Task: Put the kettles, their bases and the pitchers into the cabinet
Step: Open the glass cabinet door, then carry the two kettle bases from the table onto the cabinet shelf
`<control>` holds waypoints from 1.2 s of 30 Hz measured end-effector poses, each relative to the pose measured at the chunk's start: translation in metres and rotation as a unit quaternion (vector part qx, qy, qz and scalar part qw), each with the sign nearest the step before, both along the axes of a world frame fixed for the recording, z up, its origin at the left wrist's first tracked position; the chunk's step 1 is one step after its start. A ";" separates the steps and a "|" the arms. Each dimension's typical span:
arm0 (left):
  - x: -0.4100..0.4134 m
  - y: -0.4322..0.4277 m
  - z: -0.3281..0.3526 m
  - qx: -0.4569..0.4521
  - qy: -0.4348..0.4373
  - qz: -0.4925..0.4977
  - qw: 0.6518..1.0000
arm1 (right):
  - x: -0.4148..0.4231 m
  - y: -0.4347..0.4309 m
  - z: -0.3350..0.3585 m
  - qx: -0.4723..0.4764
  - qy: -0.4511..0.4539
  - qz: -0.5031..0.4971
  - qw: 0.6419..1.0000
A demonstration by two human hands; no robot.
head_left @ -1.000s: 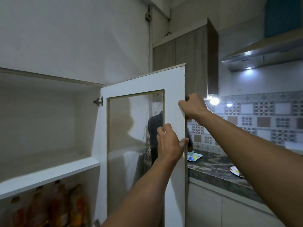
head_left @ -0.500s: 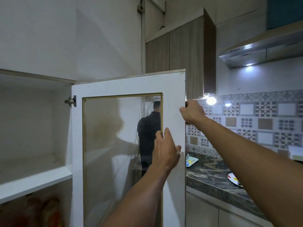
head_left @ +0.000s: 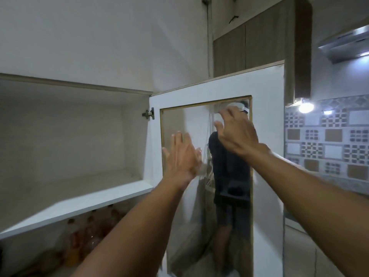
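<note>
A white cabinet stands in front of me with its upper shelf bare. Its white door with a mirrored glass panel hangs open on the right side. My left hand is raised flat in front of the glass, fingers spread, holding nothing. My right hand hovers higher, in front of the panel's upper right part, fingers apart and empty. Whether either hand touches the glass cannot be told. No kettle, base or pitcher is in sight.
Several bottles stand blurred on the compartment under the shelf. A brown wall cabinet hangs behind the door. A patterned tile wall, a lamp and a range hood are at the right.
Both hands have let go of the door's right edge and moved left in front of the glass with fingers spread. The view has shifted left, showing more of the shelf.
</note>
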State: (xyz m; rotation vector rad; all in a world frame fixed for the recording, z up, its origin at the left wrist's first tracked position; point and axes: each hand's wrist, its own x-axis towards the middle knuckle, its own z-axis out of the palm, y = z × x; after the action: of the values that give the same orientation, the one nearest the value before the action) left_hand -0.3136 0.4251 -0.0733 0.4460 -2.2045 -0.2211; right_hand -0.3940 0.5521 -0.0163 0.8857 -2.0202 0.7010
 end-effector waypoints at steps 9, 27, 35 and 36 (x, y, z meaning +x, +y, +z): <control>0.205 -0.175 -0.024 0.020 -0.005 0.243 0.970 | 0.138 -0.239 -0.054 0.107 -0.076 0.200 0.971; 0.559 -0.315 -0.227 0.279 0.009 0.754 0.594 | 0.522 -0.568 -0.267 0.367 0.011 0.686 0.628; 0.612 -0.267 -0.354 0.426 0.042 0.808 0.404 | 0.606 -0.570 -0.407 0.514 0.020 0.712 0.478; 0.617 -0.265 -0.373 0.439 0.047 0.807 0.393 | 0.611 -0.568 -0.426 0.527 0.027 0.706 0.472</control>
State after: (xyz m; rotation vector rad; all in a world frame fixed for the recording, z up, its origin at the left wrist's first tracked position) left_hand 0.3029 0.1600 -0.4462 2.6949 -0.4014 -0.2404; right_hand 0.2174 -0.0158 -0.4422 3.3518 -0.9363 -0.0557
